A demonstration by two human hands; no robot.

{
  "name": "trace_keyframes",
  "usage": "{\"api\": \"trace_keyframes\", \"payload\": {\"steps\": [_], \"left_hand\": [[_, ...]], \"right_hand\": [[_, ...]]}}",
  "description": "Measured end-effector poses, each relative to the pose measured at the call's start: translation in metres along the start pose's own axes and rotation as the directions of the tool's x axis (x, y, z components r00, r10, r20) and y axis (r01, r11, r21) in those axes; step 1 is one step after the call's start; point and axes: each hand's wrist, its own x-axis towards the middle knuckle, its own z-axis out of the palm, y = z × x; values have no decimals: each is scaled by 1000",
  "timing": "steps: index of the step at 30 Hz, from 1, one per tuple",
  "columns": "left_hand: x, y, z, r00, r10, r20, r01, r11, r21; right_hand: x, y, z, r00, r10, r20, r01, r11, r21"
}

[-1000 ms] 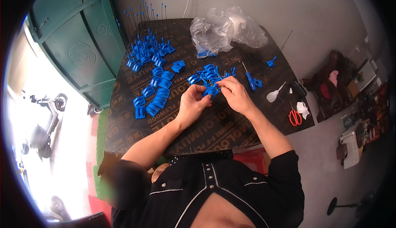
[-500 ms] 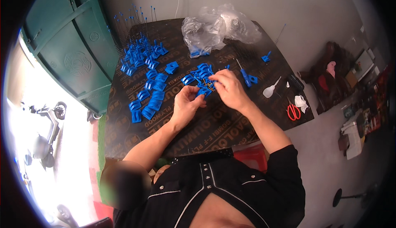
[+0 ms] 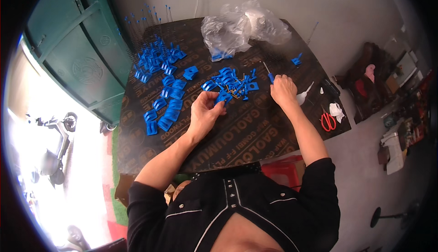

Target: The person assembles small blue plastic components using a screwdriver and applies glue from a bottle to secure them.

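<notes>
My left hand (image 3: 203, 115) pinches a small blue plastic part (image 3: 223, 97) at the near edge of a loose pile of blue parts and small screws (image 3: 233, 81). To the right, my right hand (image 3: 284, 91) is closed over the blue handle of a screwdriver (image 3: 271, 76), whose metal shaft points away from me. Its fingertips are partly hidden. Left of the pile, curved blue parts (image 3: 174, 103) lie in two uneven rows. Behind those stands a cluster of blue pieces (image 3: 153, 60) with thin springy rods rising from them.
A clear plastic bag (image 3: 226, 31) lies at the table's (image 3: 246, 138) back. On the right are a white pointed squeeze bottle (image 3: 303, 97), red-handled scissors (image 3: 328, 122), crumpled tissue (image 3: 336, 111) and another blue piece with a rod (image 3: 297, 60). A red stool (image 3: 287, 172) is below the front edge.
My right hand has left the pile and moved right onto the screwdriver handle. My left hand stays beside the pile, still holding the blue part.
</notes>
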Motion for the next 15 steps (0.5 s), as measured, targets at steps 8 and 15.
{"api": "trace_keyframes", "payload": {"steps": [8,15], "left_hand": [[3,2,1,999,48,-17,-48,999,-25],[8,-6,-8,997,68,-42,-70,997,-38]], "right_hand": [[0,7,6,999,8,-38,-7,1000,30],[-33,-7,-34,994,99,45,-108,926,361]]}}
